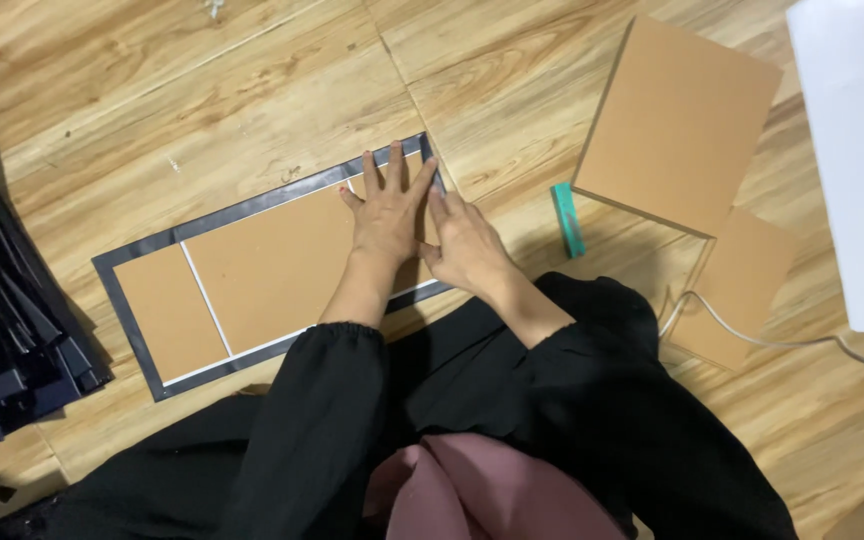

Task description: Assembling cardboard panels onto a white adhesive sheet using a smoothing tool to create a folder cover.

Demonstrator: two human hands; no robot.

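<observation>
A long dark sheet (132, 310) lies flat on the wooden floor with brown cardboard panels (262, 270) laid on it, thin white gaps between them. My left hand (387, 210) presses flat on the right-hand panel, fingers spread. Beside it, my right hand (464, 245) presses down at the sheet's right end, its fingertips on the dark border near the top right corner. Neither hand grips anything. Black sleeves cover both arms.
A stack of brown cardboard boards (677, 125) lies at the right, with a smaller board (742, 290) below it. A teal strip (569, 220) rests beside the stack. A white cable (752, 335) and a white surface (857, 150) are far right. Dark folded sheets (2, 320) pile up at the left.
</observation>
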